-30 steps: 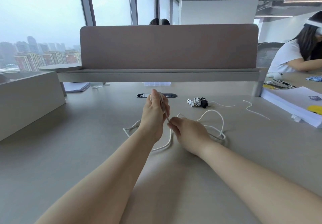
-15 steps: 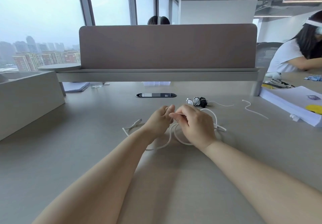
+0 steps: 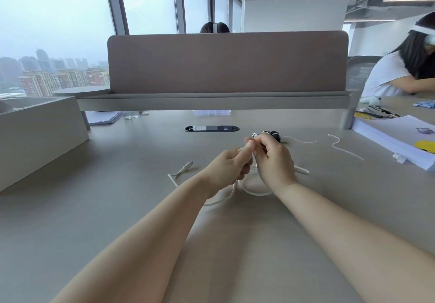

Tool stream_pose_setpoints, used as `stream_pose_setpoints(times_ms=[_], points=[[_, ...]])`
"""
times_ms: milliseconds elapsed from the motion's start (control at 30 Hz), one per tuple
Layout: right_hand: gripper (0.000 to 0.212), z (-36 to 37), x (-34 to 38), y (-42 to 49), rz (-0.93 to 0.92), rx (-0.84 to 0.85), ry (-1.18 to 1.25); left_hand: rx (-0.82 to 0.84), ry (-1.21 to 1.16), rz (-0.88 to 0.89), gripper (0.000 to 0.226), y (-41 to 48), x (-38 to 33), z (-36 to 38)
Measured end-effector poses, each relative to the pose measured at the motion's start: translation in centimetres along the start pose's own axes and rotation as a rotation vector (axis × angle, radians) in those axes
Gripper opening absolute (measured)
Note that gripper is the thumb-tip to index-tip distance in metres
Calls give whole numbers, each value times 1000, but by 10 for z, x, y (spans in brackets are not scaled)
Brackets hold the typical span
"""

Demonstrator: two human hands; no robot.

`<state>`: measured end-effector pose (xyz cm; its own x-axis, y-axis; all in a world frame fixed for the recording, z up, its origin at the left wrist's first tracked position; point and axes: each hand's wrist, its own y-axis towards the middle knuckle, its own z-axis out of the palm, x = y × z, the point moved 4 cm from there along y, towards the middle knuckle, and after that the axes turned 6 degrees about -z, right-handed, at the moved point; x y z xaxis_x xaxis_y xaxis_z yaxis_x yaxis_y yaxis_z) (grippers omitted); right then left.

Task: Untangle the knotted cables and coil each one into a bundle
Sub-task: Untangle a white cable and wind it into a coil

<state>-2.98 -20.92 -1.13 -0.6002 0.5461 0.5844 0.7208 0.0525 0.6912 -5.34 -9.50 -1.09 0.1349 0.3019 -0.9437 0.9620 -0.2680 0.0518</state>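
White cable pinched near desk port.
It was gripped by left hand and right hand, held close together.

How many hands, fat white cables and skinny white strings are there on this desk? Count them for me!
Hands: 2, the left hand and the right hand
Fat white cable, pinched by both hands: 1
Skinny white strings lying loose on the right: 2
Total: 5
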Motion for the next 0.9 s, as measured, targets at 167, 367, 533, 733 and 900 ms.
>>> stream_pose_setpoints(times_ms=[167, 367, 533, 733, 900], points=[[31, 0, 6, -1, 6, -12, -32, -161, -122, 80, 39, 3, 0, -9], [33, 21, 27, -13, -235, 181, -289, -411, -353, 97, 46, 8, 8, -29], [23, 30, 26, -16, -271, 310, -408, -475, -434, 73, 43, 11, 13, -30], [15, 28, 23, -15, -242, 314, -480, -511, -500, 48, 42, 8, 9, -27], [23, 31, 18, -14, -215, 366, -409, -486, -663, 27, 37, 7, 4, -29]])
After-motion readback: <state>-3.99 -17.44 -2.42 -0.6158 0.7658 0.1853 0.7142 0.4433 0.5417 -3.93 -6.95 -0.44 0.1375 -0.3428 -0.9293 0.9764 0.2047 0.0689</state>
